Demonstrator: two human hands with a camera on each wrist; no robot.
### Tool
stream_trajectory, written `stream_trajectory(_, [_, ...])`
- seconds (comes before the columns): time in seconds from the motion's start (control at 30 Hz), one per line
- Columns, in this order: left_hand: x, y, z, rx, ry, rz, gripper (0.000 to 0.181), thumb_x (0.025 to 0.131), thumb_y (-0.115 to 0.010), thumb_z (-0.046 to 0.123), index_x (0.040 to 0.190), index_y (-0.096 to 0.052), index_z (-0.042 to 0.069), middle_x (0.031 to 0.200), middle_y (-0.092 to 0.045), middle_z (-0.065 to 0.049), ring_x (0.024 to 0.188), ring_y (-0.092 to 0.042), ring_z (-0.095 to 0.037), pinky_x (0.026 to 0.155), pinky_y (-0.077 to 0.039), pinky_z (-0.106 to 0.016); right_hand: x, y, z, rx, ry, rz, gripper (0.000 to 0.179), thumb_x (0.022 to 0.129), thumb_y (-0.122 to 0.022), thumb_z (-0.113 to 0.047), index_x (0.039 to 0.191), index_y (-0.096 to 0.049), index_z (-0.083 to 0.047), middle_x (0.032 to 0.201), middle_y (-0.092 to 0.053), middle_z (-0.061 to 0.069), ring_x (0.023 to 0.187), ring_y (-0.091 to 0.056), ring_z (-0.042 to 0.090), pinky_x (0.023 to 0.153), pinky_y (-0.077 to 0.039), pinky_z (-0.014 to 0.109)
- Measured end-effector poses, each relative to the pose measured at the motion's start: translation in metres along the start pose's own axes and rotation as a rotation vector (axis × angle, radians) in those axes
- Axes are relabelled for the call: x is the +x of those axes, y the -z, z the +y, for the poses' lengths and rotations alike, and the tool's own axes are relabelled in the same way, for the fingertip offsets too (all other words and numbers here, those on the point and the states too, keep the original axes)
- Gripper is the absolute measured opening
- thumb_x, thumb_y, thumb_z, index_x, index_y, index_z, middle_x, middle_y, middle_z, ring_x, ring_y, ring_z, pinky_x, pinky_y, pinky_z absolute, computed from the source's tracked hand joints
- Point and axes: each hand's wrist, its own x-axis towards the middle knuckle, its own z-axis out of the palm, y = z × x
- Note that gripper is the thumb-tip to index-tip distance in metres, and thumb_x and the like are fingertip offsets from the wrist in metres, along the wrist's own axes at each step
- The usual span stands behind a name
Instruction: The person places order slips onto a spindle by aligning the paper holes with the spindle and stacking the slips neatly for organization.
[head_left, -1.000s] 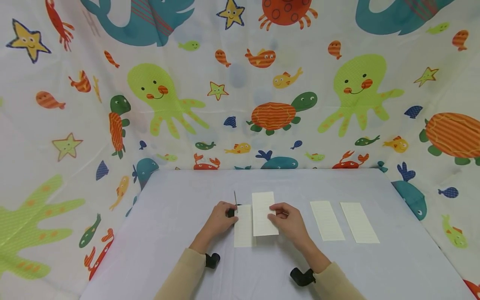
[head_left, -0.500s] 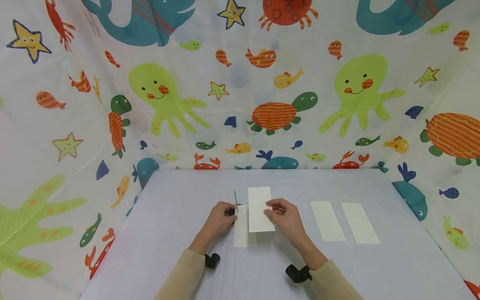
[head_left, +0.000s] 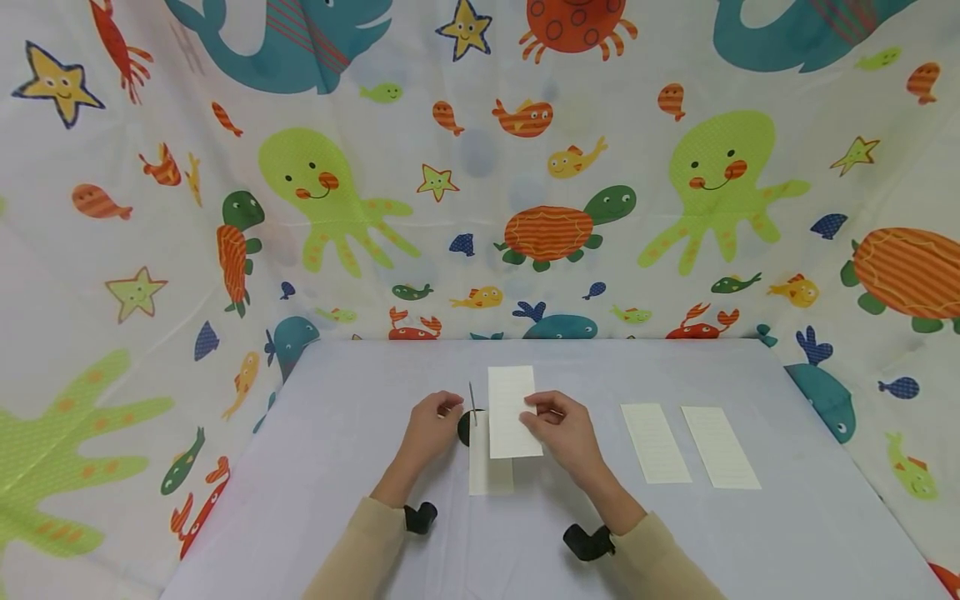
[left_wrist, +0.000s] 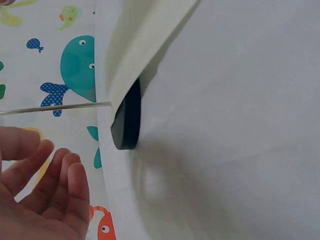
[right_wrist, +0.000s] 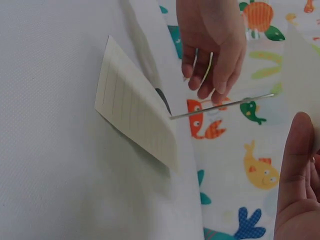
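Note:
A bill spike has a thin upright metal rod point(head_left: 472, 396) on a round black base point(head_left: 463, 428). One lined paper slip point(head_left: 491, 477) is pierced on the rod and sits low over the base; in the right wrist view this slip point(right_wrist: 132, 95) tilts. My right hand point(head_left: 567, 429) pinches a second slip point(head_left: 512, 412) by its right edge, raised beside the rod and partly covering the first. Just left of the spike is my left hand point(head_left: 426, 429), holding nothing. In the left wrist view that hand point(left_wrist: 47, 195) has loosely bent fingers, apart from the rod point(left_wrist: 55, 108).
Two more lined slips, a nearer one point(head_left: 656, 442) and a farther one point(head_left: 721, 447), lie flat to the right on the white-covered table point(head_left: 315, 467). Behind hangs a curtain point(head_left: 480, 192) printed with sea animals. Both wrists wear black cameras.
My left hand has let go of the spike's base and drawn back slightly left. The right hand has carried its slip up and left, closer to the rod.

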Motion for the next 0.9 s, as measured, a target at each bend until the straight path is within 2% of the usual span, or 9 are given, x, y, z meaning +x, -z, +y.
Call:
stream_trajectory(0.27, [0.005,0.007,0.012,-0.098,-0.018,0.079,0.019,0.102,-0.06,0.016,0.11,-0.073,0.005,0.099,-0.071,-0.008,0.091,-0.063,-0.021,0.079,-0.051,-0.037,0.003,-0.005,-0.005,0.019,0.021,-0.021,0.024,0.087,-0.08,-0.01,0.11,-0.073,-0.008,0.099,-0.063,0.009,0.086,-0.058,0.023,0.072,-0.052,0.02])
stream_trajectory(0.47, [0.009,0.011,0.022,-0.176,0.015,0.115,0.023,0.104,-0.059,0.023,0.11,-0.073,0.006,0.095,-0.07,-0.006,0.088,-0.065,-0.02,0.078,-0.053,-0.036,0.004,-0.014,-0.009,0.032,-0.009,-0.031,0.024,0.088,-0.08,-0.011,0.11,-0.073,-0.008,0.1,-0.063,0.009,0.085,-0.059,0.023,0.072,-0.052,0.02])
stream_trajectory(0.8, [0.013,0.016,0.037,-0.25,-0.004,0.124,0.028,0.105,-0.057,0.027,0.11,-0.073,0.005,0.098,-0.07,-0.012,0.085,-0.063,-0.021,0.078,-0.054,-0.035,0.005,-0.025,-0.012,0.066,0.016,-0.035,0.023,0.088,-0.079,-0.009,0.11,-0.073,-0.007,0.099,-0.064,0.009,0.085,-0.059,0.023,0.071,-0.052,0.02])
stream_trajectory(0.9, [0.014,0.016,0.04,-0.26,0.004,0.121,0.029,0.105,-0.057,0.029,0.11,-0.073,0.005,0.098,-0.07,-0.011,0.086,-0.063,-0.022,0.08,-0.054,-0.036,0.006,-0.027,-0.012,0.068,0.012,-0.042,0.023,0.088,-0.079,-0.01,0.11,-0.073,-0.008,0.099,-0.064,0.009,0.085,-0.06,0.022,0.071,-0.052,0.02])
